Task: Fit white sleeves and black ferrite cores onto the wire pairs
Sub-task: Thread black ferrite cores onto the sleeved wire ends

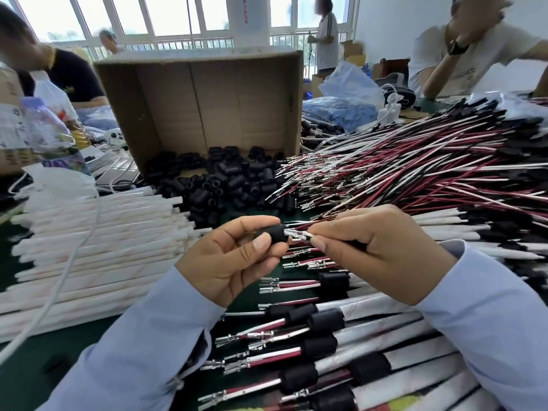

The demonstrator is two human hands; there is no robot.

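You are pinching a black cylindrical ferrite core (274,234) in your left hand (234,256), six o'clock of the loose-core heap (225,185), while your right hand (376,253) is pinching the metal-tipped wire pair (301,234) near its tips, probably keeping them stiff for threading.

I can't tell how deep the terminals (293,232) sit in the core (275,234); the right fingers (338,232) hide the wire (306,234) past them.

Your black ferrite core (274,234) sits level in mid-air, bore meeting the silver tips of the red-and-white wire pair (298,234).
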